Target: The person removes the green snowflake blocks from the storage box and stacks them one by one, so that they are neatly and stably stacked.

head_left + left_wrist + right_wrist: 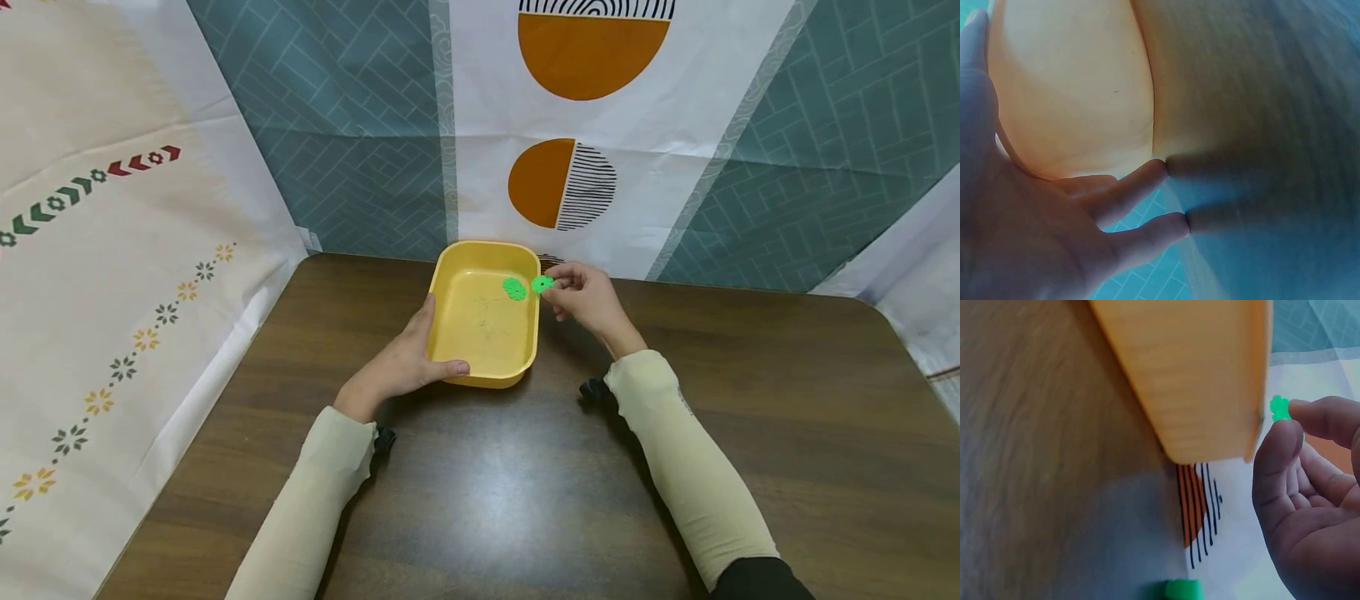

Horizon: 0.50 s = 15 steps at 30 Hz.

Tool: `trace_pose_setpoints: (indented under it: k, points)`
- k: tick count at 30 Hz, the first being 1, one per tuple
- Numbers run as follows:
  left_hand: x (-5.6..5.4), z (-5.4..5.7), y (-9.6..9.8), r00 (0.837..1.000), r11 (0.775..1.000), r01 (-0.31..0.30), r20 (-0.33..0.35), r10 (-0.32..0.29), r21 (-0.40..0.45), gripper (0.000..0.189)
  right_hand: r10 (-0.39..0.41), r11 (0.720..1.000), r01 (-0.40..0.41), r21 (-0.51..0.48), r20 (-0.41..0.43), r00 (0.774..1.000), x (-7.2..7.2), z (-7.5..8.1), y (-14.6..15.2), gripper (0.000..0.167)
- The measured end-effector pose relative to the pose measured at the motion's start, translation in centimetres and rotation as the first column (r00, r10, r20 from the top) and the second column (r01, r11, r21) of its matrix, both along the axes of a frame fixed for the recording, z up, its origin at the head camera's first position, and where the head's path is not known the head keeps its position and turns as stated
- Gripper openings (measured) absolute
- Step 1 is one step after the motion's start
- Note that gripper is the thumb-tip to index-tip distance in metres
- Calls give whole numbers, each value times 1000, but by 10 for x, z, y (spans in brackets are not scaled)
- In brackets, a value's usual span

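Observation:
A yellow plastic tub [487, 333] stands on the table near its back edge. My left hand [401, 360] holds its front left corner, thumb along the front and fingers along the left side. In the left wrist view two fingertips of the left hand [1054, 231] reach the tabletop beside the tub [1075, 94]. Over the tub's right rim, my right hand [585, 298] pinches a small green scalloped disc [542, 284] between thumb and forefinger. The right wrist view shows this disc [1279, 407] partly hidden by the fingertips. Another green scalloped disc [514, 288] lies inside the tub.
A green object [1183, 589], cut off by the frame, shows at the bottom of the right wrist view. The brown wooden table [480, 492] meets a patterned cloth [360, 150] hanging along its back edge. A white printed cloth [165, 358] hangs at the left.

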<state>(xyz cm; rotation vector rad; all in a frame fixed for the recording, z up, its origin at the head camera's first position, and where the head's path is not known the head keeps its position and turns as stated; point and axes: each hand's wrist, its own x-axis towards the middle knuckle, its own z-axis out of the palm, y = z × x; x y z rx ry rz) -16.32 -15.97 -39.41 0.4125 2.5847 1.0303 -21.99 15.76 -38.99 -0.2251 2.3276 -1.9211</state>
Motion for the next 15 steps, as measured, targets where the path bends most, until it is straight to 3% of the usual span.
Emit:
trace_pose_setpoints:
  k: [5, 15]
  points:
    - [0, 0, 0, 1000, 1000, -7, 8, 7, -9, 128, -14, 997, 13, 71, 12, 1000, 0, -5, 3, 31]
    - [1, 2, 1, 1000, 1000, -9, 5, 9, -1, 128, 8, 996, -7, 90, -7, 1000, -1, -9, 0, 32]
